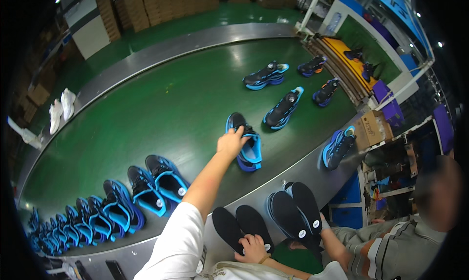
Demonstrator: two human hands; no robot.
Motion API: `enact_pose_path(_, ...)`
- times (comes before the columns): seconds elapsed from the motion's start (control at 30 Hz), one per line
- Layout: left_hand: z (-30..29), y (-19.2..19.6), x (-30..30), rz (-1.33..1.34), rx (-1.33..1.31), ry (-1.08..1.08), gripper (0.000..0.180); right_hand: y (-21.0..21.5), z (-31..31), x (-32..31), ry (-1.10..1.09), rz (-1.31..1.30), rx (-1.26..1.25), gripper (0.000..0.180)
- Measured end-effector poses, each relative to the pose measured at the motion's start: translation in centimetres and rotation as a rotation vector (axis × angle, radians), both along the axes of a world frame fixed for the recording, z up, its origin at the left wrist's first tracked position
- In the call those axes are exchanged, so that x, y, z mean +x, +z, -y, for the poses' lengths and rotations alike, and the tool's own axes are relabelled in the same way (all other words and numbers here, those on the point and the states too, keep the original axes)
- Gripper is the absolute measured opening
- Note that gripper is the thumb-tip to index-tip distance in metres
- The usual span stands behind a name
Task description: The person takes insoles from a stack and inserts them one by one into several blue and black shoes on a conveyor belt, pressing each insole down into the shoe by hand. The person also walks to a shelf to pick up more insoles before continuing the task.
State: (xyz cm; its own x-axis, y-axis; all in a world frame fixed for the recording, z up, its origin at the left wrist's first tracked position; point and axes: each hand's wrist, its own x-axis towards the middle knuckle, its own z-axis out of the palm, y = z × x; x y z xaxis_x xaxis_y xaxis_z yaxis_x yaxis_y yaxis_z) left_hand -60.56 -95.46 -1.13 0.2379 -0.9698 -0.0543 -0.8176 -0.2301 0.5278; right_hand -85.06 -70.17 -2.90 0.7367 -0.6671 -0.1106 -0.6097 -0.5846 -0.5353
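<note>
Near the front edge of the green conveyor belt, head view: left hand clamps on a blue-black sneaker; right hand closes on black insoles. The grip sits at the heel, so the sneaker could tip or slip. Fingers are hidden behind the shoe; a co-worker's hand at the right is cut off.

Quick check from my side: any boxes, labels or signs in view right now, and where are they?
Cardboard box: right of the belt's edge, brown, boxy, dark print on its side.
Stacked cartons: far back, brown, in tall rows.
Blue sign band: top right above the machine, pale lettering.
Round white labels: on the black insoles, near edge.
</note>
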Motion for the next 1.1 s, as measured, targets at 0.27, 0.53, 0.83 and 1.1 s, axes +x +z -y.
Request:
enact_pose_path(0.27,-4.0,-1.7,7.5,-0.456,-0.263,0.217,0.042,6.5,6.5,2.6,-0.058,0.452,0.189,0.053)
enact_pose_path(0.53,-13.1,-1.4,9.9,-0.477,-0.188,0.556,0.050,12.5,14.6,6.5,0.194,0.424,-0.437,0.009)
enact_pose_path(0.83,-13.5,-1.7,7.8,-0.571,-0.156,0.562,0.053,6.6,17.3,14.3,0.332,0.136,-0.528,0.009)
enact_pose_path(1.1,-13.9,-2.3,7.6,-0.686,-0.210,0.594,0.050,1.4,16.4,20.5,0.172,-0.246,-0.269,0.015)
